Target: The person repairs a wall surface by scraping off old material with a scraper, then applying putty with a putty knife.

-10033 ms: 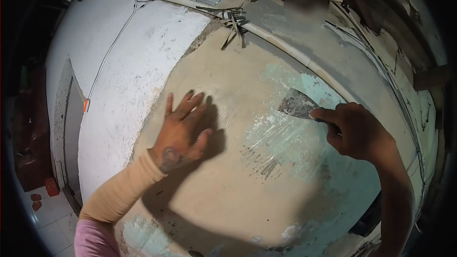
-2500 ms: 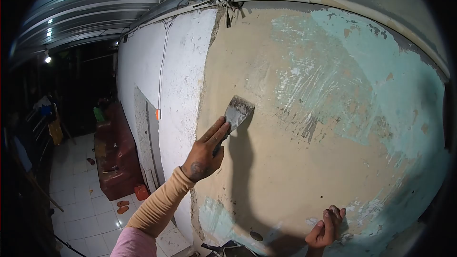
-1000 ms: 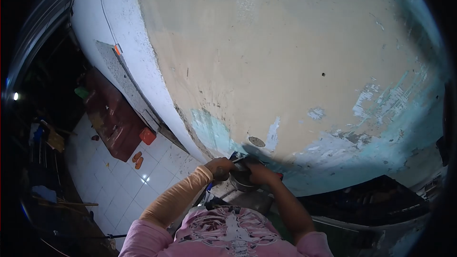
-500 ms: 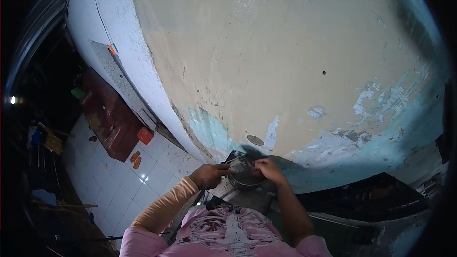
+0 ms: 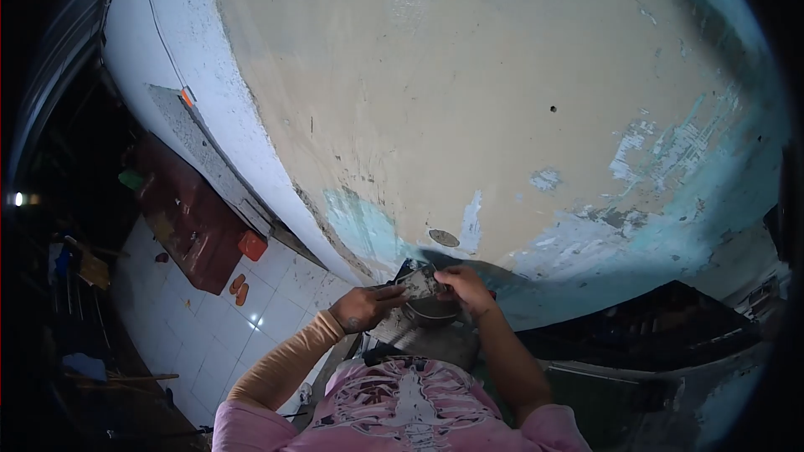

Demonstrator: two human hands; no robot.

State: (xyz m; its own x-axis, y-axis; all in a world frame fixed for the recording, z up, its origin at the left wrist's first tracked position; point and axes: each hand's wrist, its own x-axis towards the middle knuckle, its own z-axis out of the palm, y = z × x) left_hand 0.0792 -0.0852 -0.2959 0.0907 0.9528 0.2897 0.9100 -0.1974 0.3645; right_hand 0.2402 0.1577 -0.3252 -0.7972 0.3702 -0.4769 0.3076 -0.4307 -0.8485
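A flat, grey-smeared scraper [image 5: 420,283] is held in front of my body, over the round rim of a dark bucket [image 5: 432,315]. My right hand [image 5: 466,289] pinches its right side with bent fingers. At the left edge, my left hand [image 5: 362,308] has its fingers pressed together against the same plate, the thumb mostly hidden. Whether a second blade lies between the hands cannot be made out. A small red part shows beside the right hand, too small to name.
Ahead rises a wall [image 5: 402,100] with beige coating, peeling turquoise and white patches, and a dark oval spot [image 5: 443,238]. Tiled floor [image 5: 201,343], orange sandals [image 5: 240,289], a red box [image 5: 252,244] and a dark red bench [image 5: 197,226] are at left. A dark ledge [image 5: 636,335] is at right.
My right hand has moved slightly up and left, and the grey plate now shows more of its face above the bucket. The whole view has shifted a little.
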